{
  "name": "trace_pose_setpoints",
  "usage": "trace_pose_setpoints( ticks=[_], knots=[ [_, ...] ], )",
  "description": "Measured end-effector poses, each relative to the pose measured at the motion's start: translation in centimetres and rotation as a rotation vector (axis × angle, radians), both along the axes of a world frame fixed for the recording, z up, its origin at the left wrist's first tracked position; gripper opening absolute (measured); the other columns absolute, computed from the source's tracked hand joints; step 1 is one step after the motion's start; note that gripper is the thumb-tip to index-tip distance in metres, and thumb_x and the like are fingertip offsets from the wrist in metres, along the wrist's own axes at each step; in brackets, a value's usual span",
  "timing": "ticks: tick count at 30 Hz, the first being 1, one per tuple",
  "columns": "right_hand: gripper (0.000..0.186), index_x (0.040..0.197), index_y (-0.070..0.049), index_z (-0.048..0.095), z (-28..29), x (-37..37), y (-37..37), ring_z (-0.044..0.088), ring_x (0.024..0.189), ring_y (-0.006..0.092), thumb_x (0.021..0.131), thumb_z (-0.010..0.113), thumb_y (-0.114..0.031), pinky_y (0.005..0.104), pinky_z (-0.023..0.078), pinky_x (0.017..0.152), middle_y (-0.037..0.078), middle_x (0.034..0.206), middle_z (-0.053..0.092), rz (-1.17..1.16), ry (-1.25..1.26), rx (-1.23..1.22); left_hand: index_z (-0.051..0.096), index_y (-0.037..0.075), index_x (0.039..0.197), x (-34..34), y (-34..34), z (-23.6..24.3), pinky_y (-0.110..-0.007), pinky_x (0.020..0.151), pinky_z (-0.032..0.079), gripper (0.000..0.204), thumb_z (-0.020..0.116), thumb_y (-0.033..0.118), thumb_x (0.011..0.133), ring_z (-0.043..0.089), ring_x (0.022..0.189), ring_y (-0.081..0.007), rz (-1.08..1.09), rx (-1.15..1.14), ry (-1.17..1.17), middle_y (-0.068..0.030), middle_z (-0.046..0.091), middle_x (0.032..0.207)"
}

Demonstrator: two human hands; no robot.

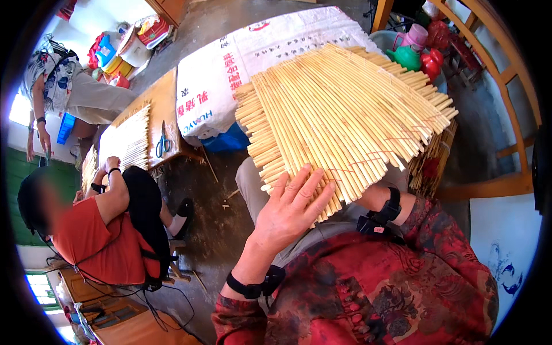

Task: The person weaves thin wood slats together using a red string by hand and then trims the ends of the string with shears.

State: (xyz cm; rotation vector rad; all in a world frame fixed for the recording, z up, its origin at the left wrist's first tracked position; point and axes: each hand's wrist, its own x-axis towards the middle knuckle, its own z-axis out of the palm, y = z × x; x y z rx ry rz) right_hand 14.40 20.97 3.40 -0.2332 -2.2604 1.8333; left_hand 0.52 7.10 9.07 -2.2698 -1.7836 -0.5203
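A fan-shaped stack of pale straw or reed sticks (345, 109), laced with reddish thread, fills the centre right over my lap, its far end by a table covered with a printed white sack cloth (213, 69). My left hand (293, 204) rests on the near left part of the stack, fingers spread on top of the sticks. My right hand (371, 198) is under the near right edge; its fingers are hidden, only the back near the wrist showing.
A co-worker in orange (103, 241) sits left at a board (167, 92) with scissors (163, 140) and sticks; another person (57, 86) stands behind. A stick bundle (431, 167), thermoses (411, 37) and wooden frame (506, 103) are right; cables (149, 302) trail lower left.
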Motion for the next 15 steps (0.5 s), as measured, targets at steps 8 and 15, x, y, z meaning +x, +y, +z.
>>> trace_pose_setpoints(
  ticks=[8,15],
  knots=[
    [0.016,0.099,-0.006,0.056,-1.4,4.3,-0.3,0.061,0.070,0.0199,0.092,0.054,-0.020,0.0319,0.051,0.061,0.007,0.086,0.062,0.024,-0.053,0.141,0.059,0.015,0.119,1.8,-1.2,-3.5,-0.042,0.096,0.039,0.044,0.059,0.011,0.076,0.052,0.114,-0.0250,0.060,-0.090,-0.090,-0.0097,0.052,0.121],
    [0.019,0.102,-0.005,0.056,-1.9,5.6,0.0,0.061,0.074,0.0224,0.091,0.054,-0.021,0.0333,0.051,0.064,0.008,0.088,0.061,0.028,-0.069,0.206,0.061,0.008,0.113,0.9,-5.5,-5.4,-0.043,0.099,0.036,0.041,0.065,0.000,0.073,0.053,0.114,-0.0271,0.257,-0.022,-0.302,-0.0114,0.054,0.118]
  ],
)
